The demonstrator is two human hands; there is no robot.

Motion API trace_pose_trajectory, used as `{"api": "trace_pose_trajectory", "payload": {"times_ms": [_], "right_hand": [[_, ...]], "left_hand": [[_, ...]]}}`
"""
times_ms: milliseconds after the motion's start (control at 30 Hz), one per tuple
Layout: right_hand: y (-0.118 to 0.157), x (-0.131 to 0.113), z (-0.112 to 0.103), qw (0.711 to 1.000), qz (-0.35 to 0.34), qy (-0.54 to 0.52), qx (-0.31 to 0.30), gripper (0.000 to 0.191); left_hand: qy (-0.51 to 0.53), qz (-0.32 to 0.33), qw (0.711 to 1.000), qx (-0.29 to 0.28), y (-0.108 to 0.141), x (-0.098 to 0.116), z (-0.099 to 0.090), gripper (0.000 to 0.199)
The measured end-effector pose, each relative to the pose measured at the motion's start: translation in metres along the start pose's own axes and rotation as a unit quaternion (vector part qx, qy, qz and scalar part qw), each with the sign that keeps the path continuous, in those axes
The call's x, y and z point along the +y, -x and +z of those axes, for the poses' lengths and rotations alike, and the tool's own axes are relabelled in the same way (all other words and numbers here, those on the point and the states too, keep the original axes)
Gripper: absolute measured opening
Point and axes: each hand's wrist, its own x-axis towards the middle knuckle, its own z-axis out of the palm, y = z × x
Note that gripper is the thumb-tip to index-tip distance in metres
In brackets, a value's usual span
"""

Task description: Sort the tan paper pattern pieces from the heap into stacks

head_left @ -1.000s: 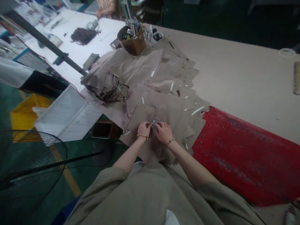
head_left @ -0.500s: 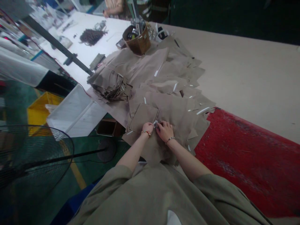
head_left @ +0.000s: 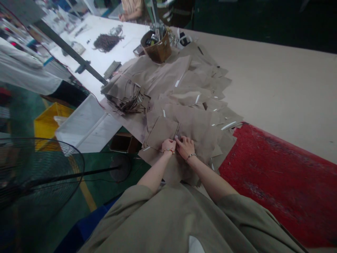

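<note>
My left hand point(head_left: 169, 145) is closed, its fingertips pinched together low over brown fabric panels; what they hold is too small to make out. Close beside it, my right hand point(head_left: 185, 148) lies on the cloth with its fingers apart. A small white tag-like piece point(head_left: 176, 137) shows at the tips of the right hand, next to the left fingers. Under and around both hands spread layered brown fabric pieces point(head_left: 196, 117), several with white strips on them. A smaller folded brown panel point(head_left: 162, 130) lies just beyond my left hand.
A bundled stack of brown pieces point(head_left: 126, 95) sits at the left table edge. Behind stands a brown tool box point(head_left: 158, 49). A red surface point(head_left: 276, 186) lies to the right, a fan point(head_left: 39, 175) to the left. Another person's arm point(head_left: 134, 14) shows at the far table.
My left hand has shifted slightly right, closer to my right hand. Less of the white piece shows between them. The whole view has moved a little.
</note>
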Motion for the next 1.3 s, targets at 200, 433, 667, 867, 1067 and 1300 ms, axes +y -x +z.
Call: {"api": "trace_pose_trajectory", "payload": {"times_ms": [200, 433, 667, 867, 1067, 1300], "right_hand": [[-0.003, -0.013, -0.011, 0.999, 0.009, 0.026, -0.027, 0.046], [0.006, -0.021, -0.023, 0.999, 0.017, 0.002, -0.034, 0.065], [0.03, -0.024, -0.032, 0.984, 0.065, -0.161, 0.033, 0.059], [0.048, -0.055, -0.084, 0.84, -0.004, -0.541, 0.043, 0.06], [0.052, -0.044, -0.151, 0.543, -0.028, -0.838, -0.045, 0.075], [0.005, 0.075, -0.121, 0.736, 0.316, -0.597, -0.026, 0.027]], "left_hand": [[0.008, 0.058, 0.99, 0.13, -0.006, -0.036, -0.042, 0.047], [-0.104, 0.078, 0.979, 0.16, -0.034, -0.077, -0.116, 0.035], [-0.118, 0.114, 0.969, 0.185, -0.016, -0.031, -0.19, 0.018], [-0.124, 0.269, 0.904, 0.309, 0.082, 0.064, -0.314, 0.021], [-0.131, 0.379, 0.903, 0.156, 0.172, 0.113, -0.207, 0.018], [-0.049, 0.452, 0.891, -0.004, 0.123, 0.051, -0.097, 0.041]]}}
